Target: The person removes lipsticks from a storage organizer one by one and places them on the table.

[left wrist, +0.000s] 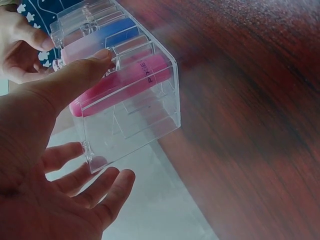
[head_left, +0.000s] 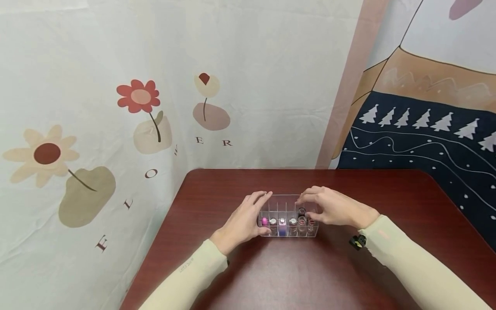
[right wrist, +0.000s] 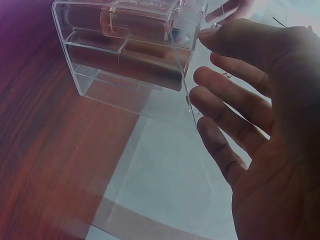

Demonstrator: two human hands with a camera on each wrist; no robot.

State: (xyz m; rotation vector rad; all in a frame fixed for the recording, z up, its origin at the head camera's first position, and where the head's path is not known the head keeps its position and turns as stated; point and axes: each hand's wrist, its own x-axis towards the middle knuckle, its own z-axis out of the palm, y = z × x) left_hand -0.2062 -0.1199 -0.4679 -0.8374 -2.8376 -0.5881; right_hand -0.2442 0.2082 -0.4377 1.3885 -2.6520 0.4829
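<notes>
A clear acrylic organizer (head_left: 284,236) holds several small cosmetic tubes upright in its front compartments. At its left end is a pink tube (left wrist: 127,82); further along stands a pink-to-blue tube (head_left: 282,228). A dark-capped tube (head_left: 302,211) sits behind the front row, near the right end. My left hand (head_left: 244,217) grips the organizer's left end, thumb across the front and fingers toward the back. At the right end, my right hand (head_left: 335,206) has its fingers spread along the side, its thumb tip right at the tubes (right wrist: 150,65) there.
The organizer stands on a dark red wooden table (head_left: 302,275). Behind the table hangs a pale flower-printed cloth (head_left: 263,86), and on the right a dark cloth with white trees (head_left: 426,142). A black wrist device (head_left: 357,242) is at my right cuff.
</notes>
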